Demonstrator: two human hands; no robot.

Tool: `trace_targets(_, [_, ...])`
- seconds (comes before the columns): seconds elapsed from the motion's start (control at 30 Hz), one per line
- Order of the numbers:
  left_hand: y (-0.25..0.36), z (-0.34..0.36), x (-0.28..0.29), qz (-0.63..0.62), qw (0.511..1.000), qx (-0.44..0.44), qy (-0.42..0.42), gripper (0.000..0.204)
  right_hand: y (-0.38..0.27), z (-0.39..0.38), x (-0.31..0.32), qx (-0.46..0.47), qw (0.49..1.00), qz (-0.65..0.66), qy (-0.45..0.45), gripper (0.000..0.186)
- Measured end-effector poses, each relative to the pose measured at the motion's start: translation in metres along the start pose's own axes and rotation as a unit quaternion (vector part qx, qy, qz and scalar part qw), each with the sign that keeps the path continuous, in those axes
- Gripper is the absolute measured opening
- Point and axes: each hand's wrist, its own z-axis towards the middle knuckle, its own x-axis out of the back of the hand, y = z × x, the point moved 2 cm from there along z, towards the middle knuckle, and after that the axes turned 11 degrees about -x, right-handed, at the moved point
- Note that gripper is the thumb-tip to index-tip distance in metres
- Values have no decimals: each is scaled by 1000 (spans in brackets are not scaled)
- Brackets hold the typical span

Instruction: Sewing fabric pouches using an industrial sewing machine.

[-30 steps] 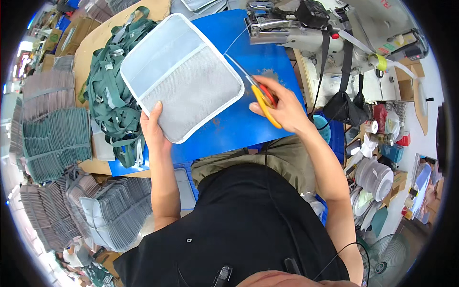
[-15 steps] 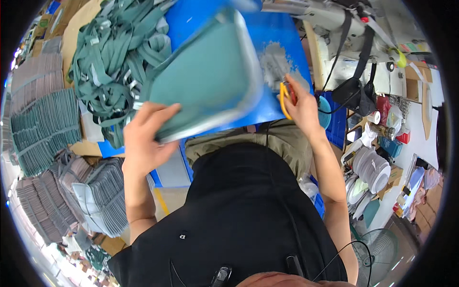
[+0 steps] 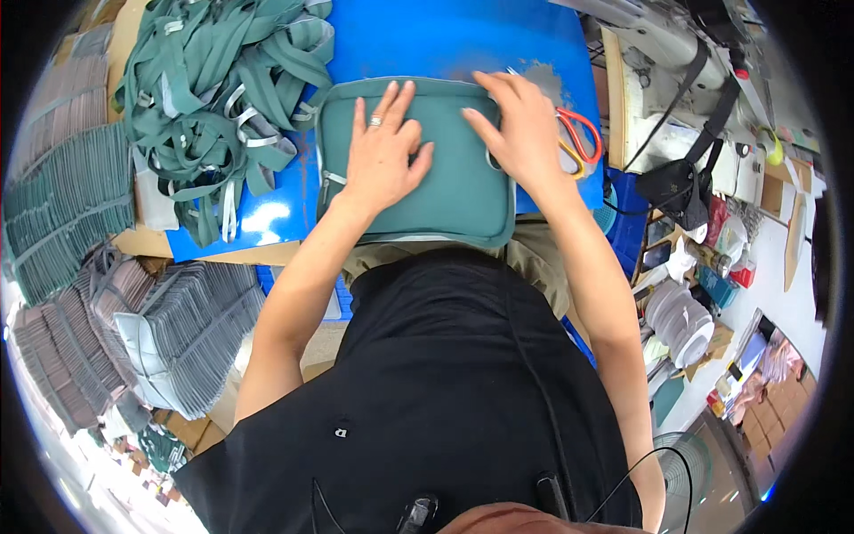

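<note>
1. Left hand (image 3: 384, 160): fingers spread, laid on the flat green fabric rectangle with rounded corners and pale edging (image 3: 458, 191); not clenched. Ring on one finger.
2. Right hand (image 3: 525, 133): over the fabric rectangle's far right corner, thumb and index finger apart. Nothing seen clasped; can't tell how firmly the fingers press.
3. Fabric rectangle: green side up on the blue-topped table (image 3: 427, 40), near edge by the wearer's lap. Small zip pull (image 3: 334, 178) on its left side.
4. Scissors with red and yellow loop handles (image 3: 594, 130): on the table, just right of the right hand; partly hidden by it.
5. Tangled heap of green fabric straps with pale ends (image 3: 240, 89): left of the fabric rectangle, close by.
6. Farther left: bundled stack of green pieces (image 3: 67, 205); below it, tied stack of grey pieces (image 3: 200, 325).
7. Right side: pale machine (image 3: 658, 36), hanging black pouch with strap (image 3: 667, 185), white discs (image 3: 680, 320). Lower right: round mesh-guarded fan (image 3: 694, 467).
</note>
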Motion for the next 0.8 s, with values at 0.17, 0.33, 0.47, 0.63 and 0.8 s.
trace_targets(0.17, [0, 1, -1, -6, 1000, -5, 5, 29, -7, 34, -51, -70, 993, -40, -82, 31])
trace_targets(0.33, [-4, 1, -5, -16, 1000, 20, 18, 28, 2, 38, -57, -74, 994, -27, -82, 32])
trace_targets(0.47, [1, -16, 9, -31, 999, -5, 37, 22, -5, 38, -56, -72, 994, 3, -88, 33])
trace_targets(0.63, [46, -121, 39, -198, 969, -14, 144, 22, -2, 32, -60, -109, 987, 35, -114, 30])
trace_targets(0.8, [46, -277, 8, -153, 948, 167, 222, 27, 3, 32, -62, -130, 979, 70, -138, 30])
